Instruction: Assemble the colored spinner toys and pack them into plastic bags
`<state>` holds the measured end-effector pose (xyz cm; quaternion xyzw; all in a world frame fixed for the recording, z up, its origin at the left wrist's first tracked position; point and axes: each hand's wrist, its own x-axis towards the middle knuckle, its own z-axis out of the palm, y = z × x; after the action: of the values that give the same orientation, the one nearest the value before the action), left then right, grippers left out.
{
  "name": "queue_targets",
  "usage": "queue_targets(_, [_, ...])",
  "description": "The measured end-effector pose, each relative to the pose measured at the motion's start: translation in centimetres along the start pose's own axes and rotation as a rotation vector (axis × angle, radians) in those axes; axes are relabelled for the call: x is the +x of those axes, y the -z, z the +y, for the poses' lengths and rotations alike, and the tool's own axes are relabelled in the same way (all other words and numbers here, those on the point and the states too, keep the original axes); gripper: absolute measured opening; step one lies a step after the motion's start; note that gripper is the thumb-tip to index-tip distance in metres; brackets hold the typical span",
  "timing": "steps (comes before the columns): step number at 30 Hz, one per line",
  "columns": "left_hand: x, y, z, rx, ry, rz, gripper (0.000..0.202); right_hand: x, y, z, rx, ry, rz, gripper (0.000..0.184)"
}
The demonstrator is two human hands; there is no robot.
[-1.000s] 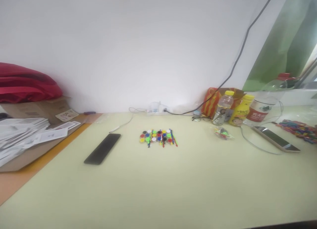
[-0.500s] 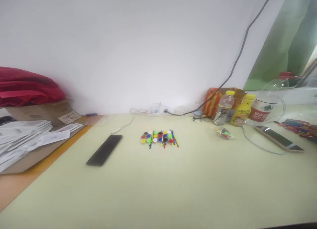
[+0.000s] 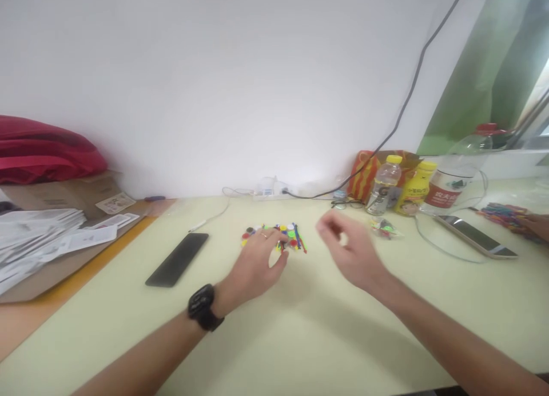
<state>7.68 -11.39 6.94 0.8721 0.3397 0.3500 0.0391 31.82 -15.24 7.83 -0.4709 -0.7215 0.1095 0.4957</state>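
Small round discs and thin sticks in several colours form a cluster (image 3: 292, 230) on the pale green table. Over its left and front part reaches my left hand (image 3: 257, 264), fingers stretched forward and thumb apart. It wears a ring and a black watch (image 3: 203, 307), and it hides many of the pieces. My right hand (image 3: 351, 250) is raised to the right of the cluster, apart from it. Its fingers curl towards the thumb; the tips are blurred, and nothing is visible between them.
A black phone (image 3: 178, 260) lies left, papers (image 3: 43, 242) beyond it. At right are a small plastic packet (image 3: 386, 228), bottles (image 3: 414, 189), another phone (image 3: 476, 237) and a colourful bundle (image 3: 501, 216) touched by another person's hand (image 3: 538, 226). A power strip (image 3: 272, 189) sits by the wall.
Both my hands have come into view from below, the left one over the coloured pieces. Another person's hand has appeared at the right edge. The view has shifted slightly.
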Motion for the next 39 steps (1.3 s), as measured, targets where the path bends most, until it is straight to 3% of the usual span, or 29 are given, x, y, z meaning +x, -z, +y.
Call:
queue_targets(3, [-0.9, -3.3, -2.0, 0.107, -0.039, -0.064, 0.03, -0.3, -3.9, 3.5, -0.124, -0.033, -0.174, 0.013])
queue_targets(7, [-1.5, -4.7, -3.5, 0.174, -0.069, -0.106, 0.042, -0.9, -6.4, 7.4, -0.243, 0.076, -0.326, 0.031])
queue_targets(12, [-1.7, -4.3, -3.7, 0.096, -0.084, -0.203, 0.051, -1.2, -6.0, 8.3, -0.238, 0.094, -0.371, 0.042])
queue_targets(19, [-1.8, -3.7, -3.5, 0.061, -0.075, -0.326, 0.054, -1.4, -5.6, 8.3, -0.2, 0.075, -0.389, 0.037])
queue_targets(29, [-1.7, -3.6, -3.3, 0.059, -0.125, -0.317, 0.048, -1.1, -5.6, 8.6, -0.25, 0.033, -0.339, 0.021])
queue_targets(35, [-1.7, -3.6, -3.0, 0.019, -0.152, -0.289, 0.03, -1.2, -5.4, 8.2, -0.283, 0.054, -0.351, 0.036])
queue_targets(39, [-1.7, -3.9, -3.0, 0.001, -0.137, -0.218, 0.03, -1.2, -5.4, 8.3, -0.297, 0.077, -0.358, 0.033])
